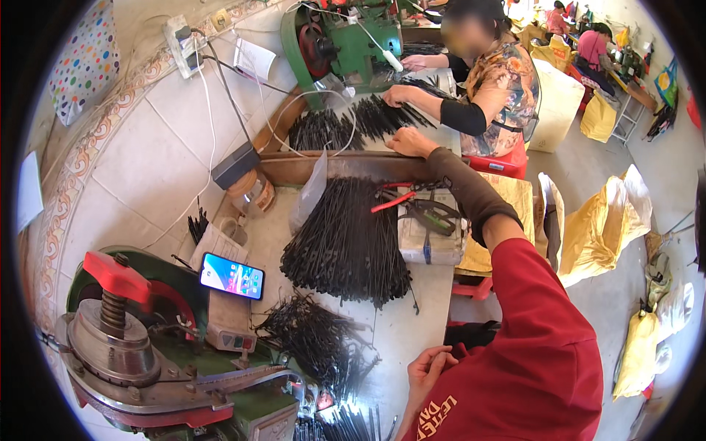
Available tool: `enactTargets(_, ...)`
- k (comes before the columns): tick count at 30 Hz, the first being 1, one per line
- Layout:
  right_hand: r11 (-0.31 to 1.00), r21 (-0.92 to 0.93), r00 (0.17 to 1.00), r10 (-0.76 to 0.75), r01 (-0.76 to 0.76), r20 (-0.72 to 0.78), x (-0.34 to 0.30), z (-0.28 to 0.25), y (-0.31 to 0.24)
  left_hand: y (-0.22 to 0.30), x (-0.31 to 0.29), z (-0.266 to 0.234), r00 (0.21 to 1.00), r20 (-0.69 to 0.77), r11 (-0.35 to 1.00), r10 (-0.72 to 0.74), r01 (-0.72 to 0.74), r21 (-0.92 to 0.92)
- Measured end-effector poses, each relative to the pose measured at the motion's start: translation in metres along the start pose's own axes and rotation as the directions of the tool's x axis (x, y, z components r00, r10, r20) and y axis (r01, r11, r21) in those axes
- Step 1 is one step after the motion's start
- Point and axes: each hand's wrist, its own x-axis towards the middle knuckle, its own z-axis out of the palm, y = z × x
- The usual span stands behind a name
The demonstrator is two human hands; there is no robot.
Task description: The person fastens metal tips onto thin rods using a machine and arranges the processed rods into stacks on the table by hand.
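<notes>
Work at the desk (425, 312): judged from the hands, a pause, with neither grip on the black rods; a further pick would call for bringing the right grip (412, 142) down past the board (353, 169), or the left grip (429, 371) leftward.
Machine: the green and red machine (132, 360) stands well apart from both grips, left of the left grip.
Divider: the board runs just under the right grip, which seems to rest at its top edge.
Rods: the fanned rod bundle (346, 242) lies on the desk between the two grips, nearer the right grip, touching neither; the loose rods (309, 331) lie left of the left grip, apart from it.
Right hand: fingers bent; cannot tell whether they close on anything.
Left hand: fingers curled, nothing visibly held; cannot tell what, if anything, they enclose.
Phone: the lit phone (232, 276) is left of the left grip, well apart.
Pliers: the red-handled pliers (393, 202) lie below the right grip.
</notes>
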Motion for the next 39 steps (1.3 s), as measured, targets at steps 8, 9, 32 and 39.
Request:
enactTargets(8, 0.997, -0.022, 0.997, -0.078, 0.078, -0.001, -0.002, -0.001, 0.001, 0.0, 0.002, -0.002, 1.0, 0.014, 1.0, 0.003, -0.003, 0.023)
enactTargets(9, 0.997, -0.022, 0.997, -0.079, 0.079, 0.002, -0.002, -0.002, -0.002, 0.001, 0.002, -0.001, 1.0, 0.003, 1.0, -0.001, 0.001, 0.025)
enactTargets(32, 0.997, 0.008, 0.996, -0.077, 0.078, -0.046, -0.002, 0.002, 0.005, -0.004, 0.002, -0.006, 0.998, 0.048, 0.999, 0.027, -0.028, 0.024)
enactTargets(39, 1.0, 0.005, 1.0, 0.001, -0.002, 0.029, -0.002, -0.002, 0.0, -0.006, 0.003, -0.007, 0.999, 0.035, 0.999, 0.028, -0.029, 0.028)
